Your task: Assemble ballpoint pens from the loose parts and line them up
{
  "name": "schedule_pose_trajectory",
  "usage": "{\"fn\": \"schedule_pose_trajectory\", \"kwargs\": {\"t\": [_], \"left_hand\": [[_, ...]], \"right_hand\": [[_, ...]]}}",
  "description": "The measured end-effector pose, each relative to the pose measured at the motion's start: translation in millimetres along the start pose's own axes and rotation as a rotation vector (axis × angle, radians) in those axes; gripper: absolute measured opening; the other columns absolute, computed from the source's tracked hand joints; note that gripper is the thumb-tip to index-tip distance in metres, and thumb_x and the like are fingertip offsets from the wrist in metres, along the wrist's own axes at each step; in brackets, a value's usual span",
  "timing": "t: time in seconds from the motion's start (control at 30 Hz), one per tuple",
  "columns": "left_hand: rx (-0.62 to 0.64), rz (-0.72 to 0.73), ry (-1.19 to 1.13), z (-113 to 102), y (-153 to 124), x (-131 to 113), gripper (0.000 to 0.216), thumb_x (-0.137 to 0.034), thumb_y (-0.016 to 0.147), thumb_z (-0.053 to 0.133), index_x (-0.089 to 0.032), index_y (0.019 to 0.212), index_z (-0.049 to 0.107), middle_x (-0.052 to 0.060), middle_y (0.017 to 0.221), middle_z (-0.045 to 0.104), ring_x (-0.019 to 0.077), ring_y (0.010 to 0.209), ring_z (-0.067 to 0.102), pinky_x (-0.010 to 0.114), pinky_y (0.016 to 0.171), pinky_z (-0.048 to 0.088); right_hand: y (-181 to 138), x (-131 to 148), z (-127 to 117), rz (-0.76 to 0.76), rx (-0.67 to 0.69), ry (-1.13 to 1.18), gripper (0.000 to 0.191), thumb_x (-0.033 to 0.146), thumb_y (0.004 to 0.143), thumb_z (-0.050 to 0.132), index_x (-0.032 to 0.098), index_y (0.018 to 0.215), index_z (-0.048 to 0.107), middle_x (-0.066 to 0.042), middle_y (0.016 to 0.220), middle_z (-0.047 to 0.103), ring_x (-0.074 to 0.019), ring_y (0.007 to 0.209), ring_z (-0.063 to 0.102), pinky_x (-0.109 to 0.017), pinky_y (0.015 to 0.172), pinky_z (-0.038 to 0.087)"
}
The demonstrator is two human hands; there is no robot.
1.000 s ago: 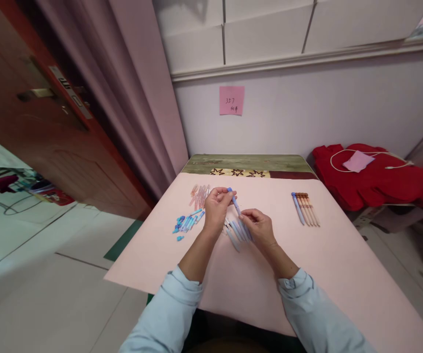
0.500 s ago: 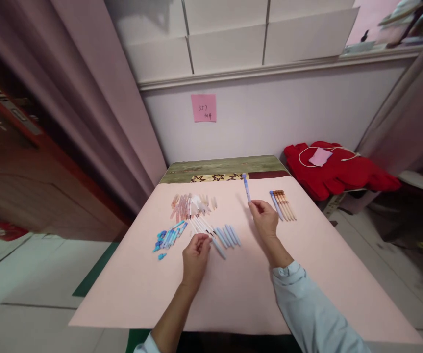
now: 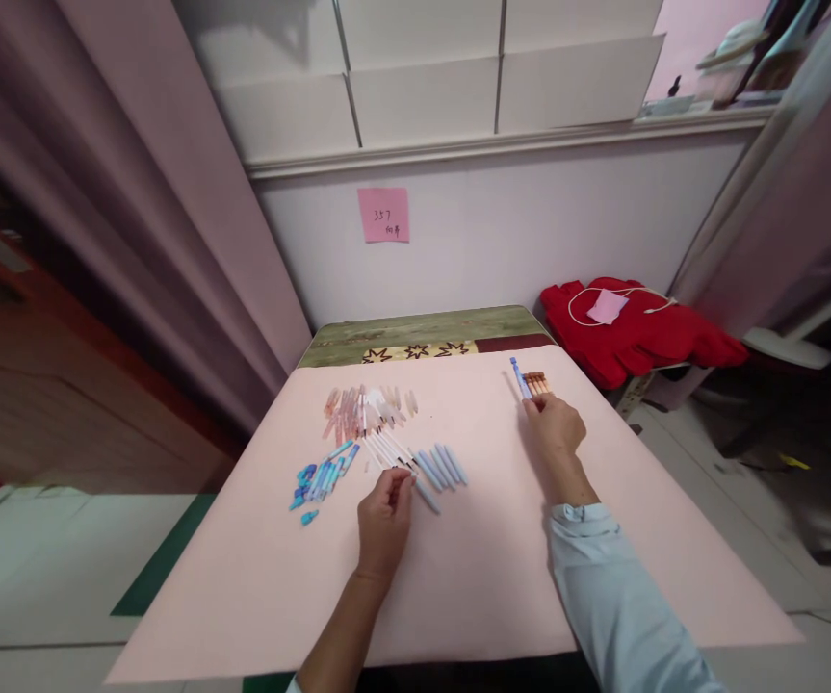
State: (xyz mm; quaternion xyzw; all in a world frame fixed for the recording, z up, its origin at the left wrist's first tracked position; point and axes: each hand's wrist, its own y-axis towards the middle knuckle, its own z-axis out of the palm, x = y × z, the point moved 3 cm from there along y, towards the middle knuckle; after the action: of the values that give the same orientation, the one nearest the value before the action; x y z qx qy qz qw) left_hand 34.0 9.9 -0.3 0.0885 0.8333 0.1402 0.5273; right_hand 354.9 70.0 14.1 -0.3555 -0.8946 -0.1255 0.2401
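Observation:
My right hand (image 3: 558, 423) pinches a blue pen (image 3: 520, 377) by its lower part, with the darker blue cap end pointing up and away. This pen is beside the row of brown-capped, cream pens (image 3: 536, 382), partly covered by my fingers. My left hand (image 3: 386, 510) is closed in a pinch over the table, its fingertips at the near end of the white pen refills (image 3: 388, 449) and at the top of a light blue barrel (image 3: 427, 494). Whether anything is between those fingertips is hidden. Several more light blue barrels (image 3: 444, 466) lie just beyond.
Blue caps and short blue pieces (image 3: 324, 478) lie to the left, with a loose cap (image 3: 309, 518) nearer me. Farther back is a pile of pinkish clear parts (image 3: 350, 414). A pink sheet (image 3: 487, 587) covers the table. Red cloth (image 3: 632, 337) lies beyond its right edge.
My right hand has moved right with the blue pen, from above the middle of the sheet to the row of pens. My left hand stays nearly in place. The view has shifted slightly.

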Motion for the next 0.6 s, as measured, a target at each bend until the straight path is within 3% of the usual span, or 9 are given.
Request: {"fn": "schedule_pose_trajectory", "kwargs": {"t": [0.17,0.6], "left_hand": [[-0.014,0.032,0.047,-1.2,-0.2,-4.2,0.014,-0.032,0.086,0.056,-0.020,0.089,0.063,0.000,0.077,0.069,0.0138,0.067,0.063,0.024,0.067,0.050],[0.012,0.045,0.024,-0.6,-2.5,-8.4,0.011,-0.030,0.085,0.057,-0.023,0.089,0.063,0.000,0.076,0.067,0.0155,0.068,0.062,0.026,0.068,0.048]], "right_hand": [[-0.9,1.3,-0.5,0.035,0.051,-0.083,0.028,0.041,0.081,0.053,0.026,0.090,0.075,-0.010,0.088,0.071,-0.0249,0.083,0.063,-0.032,0.068,0.042],[-1.7,3.1,5.2,-0.019,0.013,-0.106,0.025,0.035,0.077,0.057,0.021,0.084,0.075,-0.013,0.082,0.071,-0.0244,0.078,0.066,-0.031,0.067,0.044]]}}
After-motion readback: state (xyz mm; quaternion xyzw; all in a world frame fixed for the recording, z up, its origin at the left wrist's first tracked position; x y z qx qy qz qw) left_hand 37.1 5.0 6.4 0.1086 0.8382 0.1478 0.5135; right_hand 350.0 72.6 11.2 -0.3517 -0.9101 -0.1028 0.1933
